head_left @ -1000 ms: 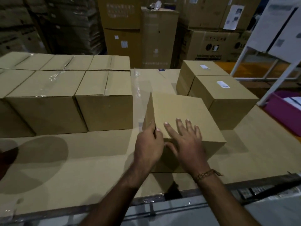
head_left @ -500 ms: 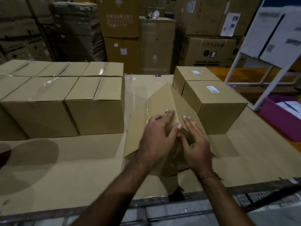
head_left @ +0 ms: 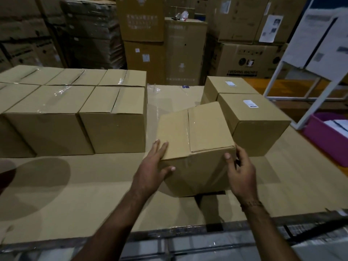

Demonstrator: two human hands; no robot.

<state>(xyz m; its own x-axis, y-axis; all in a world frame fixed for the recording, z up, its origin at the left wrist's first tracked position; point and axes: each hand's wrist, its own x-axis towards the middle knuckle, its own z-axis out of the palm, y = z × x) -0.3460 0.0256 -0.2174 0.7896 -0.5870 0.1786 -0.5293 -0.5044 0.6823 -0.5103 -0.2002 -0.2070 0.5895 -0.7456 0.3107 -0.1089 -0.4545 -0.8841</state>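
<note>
The grip is two-handed: the left hand point(head_left: 153, 168) lies with straight fingers against the near left corner of the carton point(head_left: 197, 132), thumb spread on the front face. The right hand point(head_left: 243, 176) curls round the near right corner, thumb in front, fingers behind the edge. The carton sits on the cardboard-covered bench point(head_left: 75, 194), between the block of taped boxes point(head_left: 113, 119) on the left and two labelled boxes point(head_left: 258, 125) on the right. It looks tipped, with a dark gap under its near edge. Its walls seem stiff and plain, so bare palms should hold without slipping. Its weight cannot be judged, so opposite lower corners are the safer hold, not the flaps. The top seam point(head_left: 188, 129) carries clear tape, which is likely slick. Hidden are the carton's far side and base, the contents, and the right fingertips; the print on the labels is too small to read
</note>
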